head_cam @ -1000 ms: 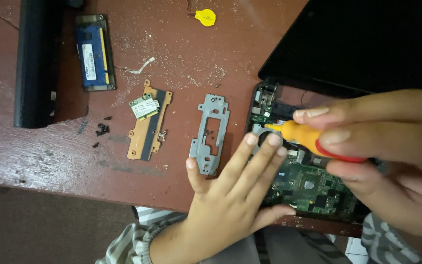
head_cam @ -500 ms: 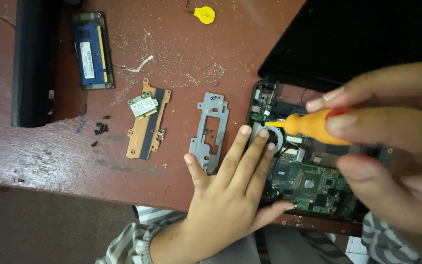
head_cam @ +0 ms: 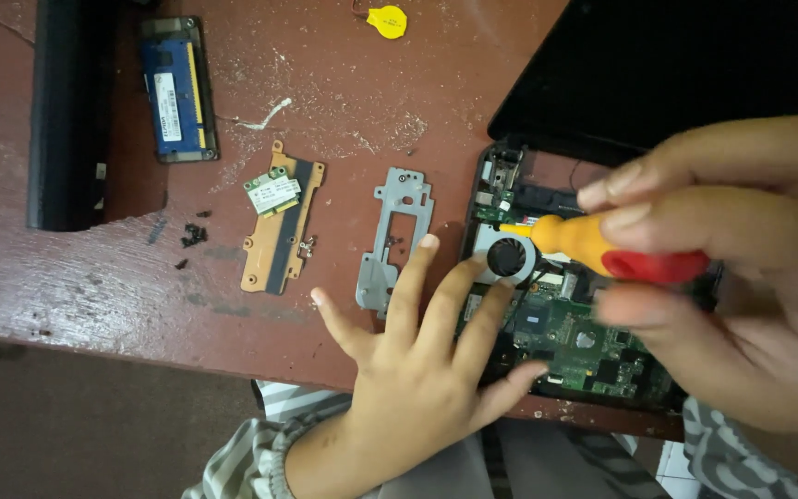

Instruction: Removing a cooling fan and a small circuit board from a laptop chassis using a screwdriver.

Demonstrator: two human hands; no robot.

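An opened laptop base lies at the table's right, its green circuit board and round cooling fan exposed. My right hand is closed around an orange and red screwdriver, whose tip points left just above the fan. My left hand rests flat with fingers spread, fingertips on the laptop's left edge near the fan and on a grey metal bracket.
On the worn red table lie an orange bracket with a small green card, a blue memory module, a long black bar, tiny black screws and a yellow disc. The black lid stands behind.
My right hand has shifted the screwdriver up and right, its tip now above the fan. My left hand slid slightly right onto the laptop edge.
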